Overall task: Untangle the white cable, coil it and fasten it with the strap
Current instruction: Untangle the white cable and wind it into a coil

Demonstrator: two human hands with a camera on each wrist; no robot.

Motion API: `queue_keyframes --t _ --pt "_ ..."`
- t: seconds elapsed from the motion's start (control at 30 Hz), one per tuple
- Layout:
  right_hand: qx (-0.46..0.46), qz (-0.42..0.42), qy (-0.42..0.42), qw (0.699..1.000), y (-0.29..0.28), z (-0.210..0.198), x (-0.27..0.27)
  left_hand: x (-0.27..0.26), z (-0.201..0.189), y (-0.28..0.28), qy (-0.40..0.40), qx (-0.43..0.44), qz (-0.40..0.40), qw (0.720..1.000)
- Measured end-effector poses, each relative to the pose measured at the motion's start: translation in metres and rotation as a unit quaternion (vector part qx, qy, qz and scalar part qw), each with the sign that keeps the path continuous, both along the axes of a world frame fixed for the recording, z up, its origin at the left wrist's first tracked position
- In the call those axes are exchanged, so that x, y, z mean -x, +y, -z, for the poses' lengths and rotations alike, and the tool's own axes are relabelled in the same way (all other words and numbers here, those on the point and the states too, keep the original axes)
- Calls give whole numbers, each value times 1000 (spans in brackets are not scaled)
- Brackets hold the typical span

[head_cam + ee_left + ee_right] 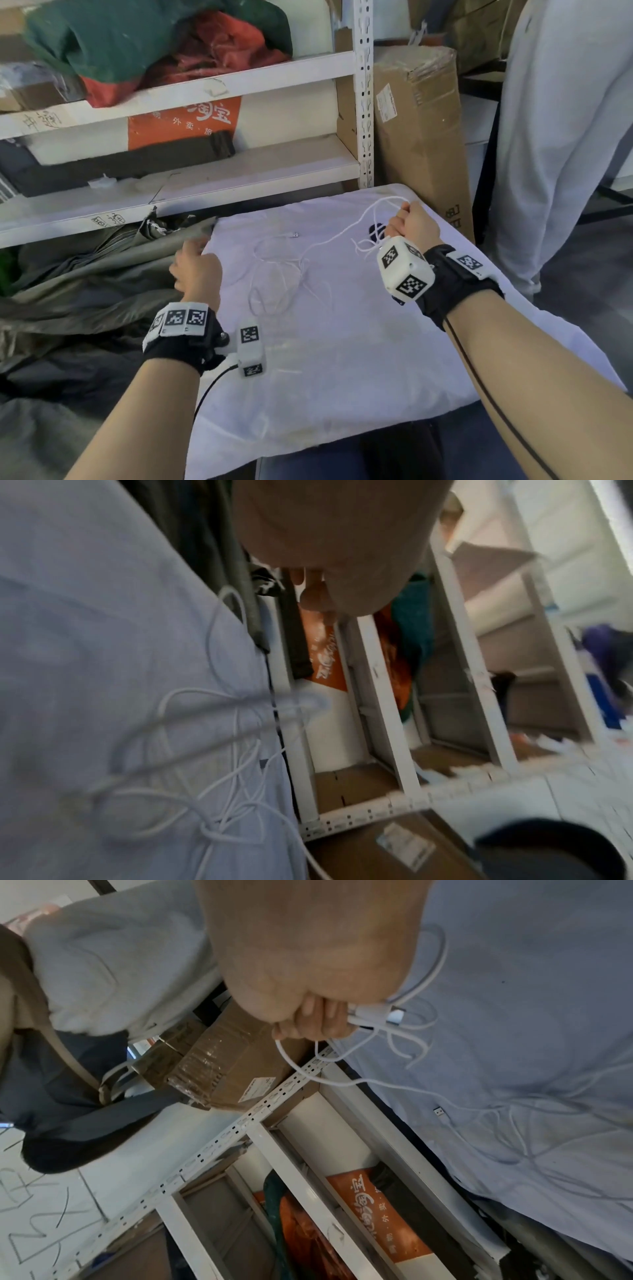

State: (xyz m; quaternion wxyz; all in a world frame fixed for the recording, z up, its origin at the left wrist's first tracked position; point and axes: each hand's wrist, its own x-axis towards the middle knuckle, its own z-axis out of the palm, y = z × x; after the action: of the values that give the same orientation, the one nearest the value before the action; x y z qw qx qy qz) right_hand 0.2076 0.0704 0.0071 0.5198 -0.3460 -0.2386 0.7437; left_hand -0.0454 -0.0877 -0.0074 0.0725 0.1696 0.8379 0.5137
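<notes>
Nearest to me, my left hand hangs over the left edge of the white cloth, fingers loosely curled and holding nothing; from the left wrist view I see only the heel of the palm and fingertips bent in, with no cable between them. Just to the right of that hand, the white cable lies slack on the cloth in tangled, crossing loops, and its plug end rests on the cloth a little beyond them, between my two hands. Farther out, my right hand is lifted near the far right corner of the cloth, fist closed round a bunch of cable strands; the right wrist view shows the fingers curled over several loops and a white connector. One strand runs from that fist down to the tangle. A dark shape lies just left of the right hand; I cannot tell whether it is the strap. Beyond the hands stand white shelves and a tall cardboard box.
</notes>
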Motion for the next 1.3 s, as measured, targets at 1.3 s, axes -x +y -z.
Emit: queue_keyframes --t 1.3 --pt "1 -269 325 907 -11 -39 0 -14 -13 36 177 91 378 904"
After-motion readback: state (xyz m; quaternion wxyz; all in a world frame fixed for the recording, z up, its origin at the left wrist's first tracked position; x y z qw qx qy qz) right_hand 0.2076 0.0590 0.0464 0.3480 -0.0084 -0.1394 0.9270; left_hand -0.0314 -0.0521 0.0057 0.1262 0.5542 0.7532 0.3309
